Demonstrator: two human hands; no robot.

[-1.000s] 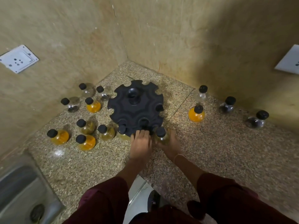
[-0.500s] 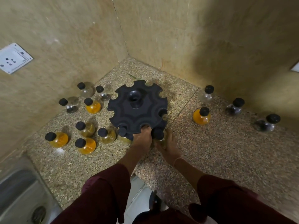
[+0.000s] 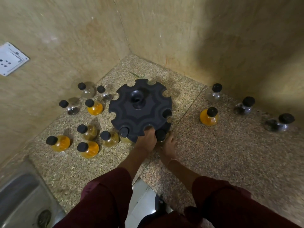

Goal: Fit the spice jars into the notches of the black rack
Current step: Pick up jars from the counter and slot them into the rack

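Spice jar (image 3: 160, 134) sits at the black rack's (image 3: 139, 111) near edge, half in a notch; right hand (image 3: 167, 145) grip pinches it, left hand (image 3: 146, 139) grip presses the rim; I'd slide it straight, keeping the neck upright.

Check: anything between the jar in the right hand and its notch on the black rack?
Nothing visible. The right hand holds the black-capped glass jar at the near rim of the round black plastic rack; the left hand grips the next notch over, beside it.
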